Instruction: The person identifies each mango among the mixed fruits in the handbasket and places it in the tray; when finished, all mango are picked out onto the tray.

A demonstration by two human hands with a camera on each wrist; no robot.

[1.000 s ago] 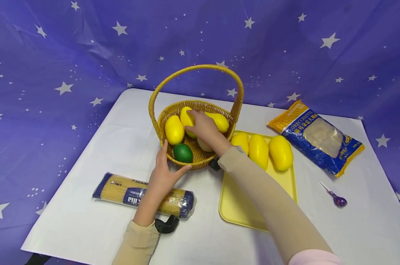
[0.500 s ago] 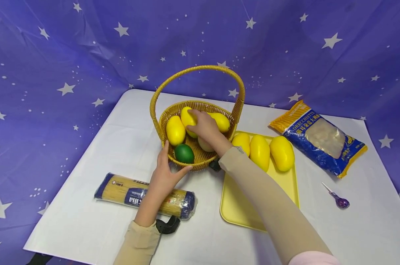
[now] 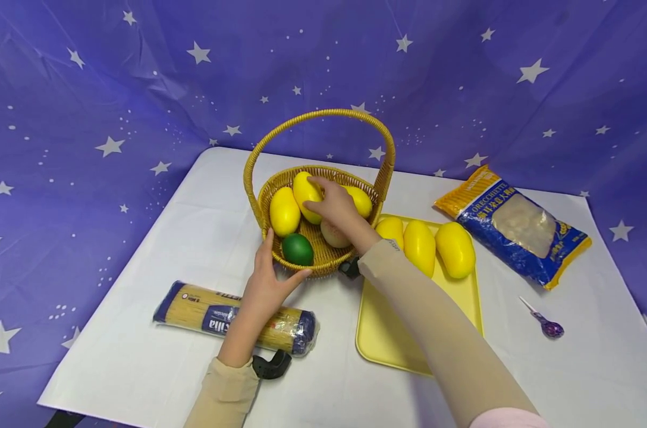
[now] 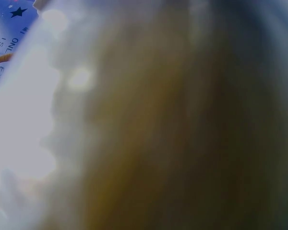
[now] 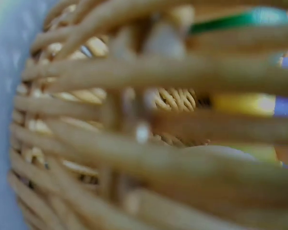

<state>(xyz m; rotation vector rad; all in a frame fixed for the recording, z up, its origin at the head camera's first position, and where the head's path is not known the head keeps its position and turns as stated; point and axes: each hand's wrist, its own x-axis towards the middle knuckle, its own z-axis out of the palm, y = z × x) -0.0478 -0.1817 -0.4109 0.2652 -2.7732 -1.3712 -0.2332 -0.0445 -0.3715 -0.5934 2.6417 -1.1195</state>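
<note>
My right hand [image 3: 341, 208] reaches into a wicker basket [image 3: 323, 266] in the head view and pinches a yellow mango [image 3: 304, 193] between thumb and fingers. Another mango [image 3: 284, 212] lies to its left, one more [image 3: 360, 201] partly behind the hand. A dark green rounded fruit [image 3: 297, 249] sits at the basket's front. Under the right hand is a pale, speckled round fruit [image 3: 334, 235], partly hidden. With thumb and fingers spread, my left hand [image 3: 267, 289] touches the basket's front-left rim. The left wrist view is blurred; basket weave [image 5: 149, 153] fills the right wrist view.
Right of the basket, a yellow tray [image 3: 388, 339] holds three mangoes [image 3: 420, 248], under the right forearm. A spaghetti pack [image 3: 195, 306] lies beneath the left wrist. An orecchiette bag [image 3: 516, 226] and a lollipop [image 3: 550, 329] are at the right. The basket's tall handle [image 3: 323, 113] arches overhead.
The pinched mango and the right hand's fingers have risen slightly relative to the basket rim. More of the pale fruit shows under the hand. The left hand stays at the rim.
</note>
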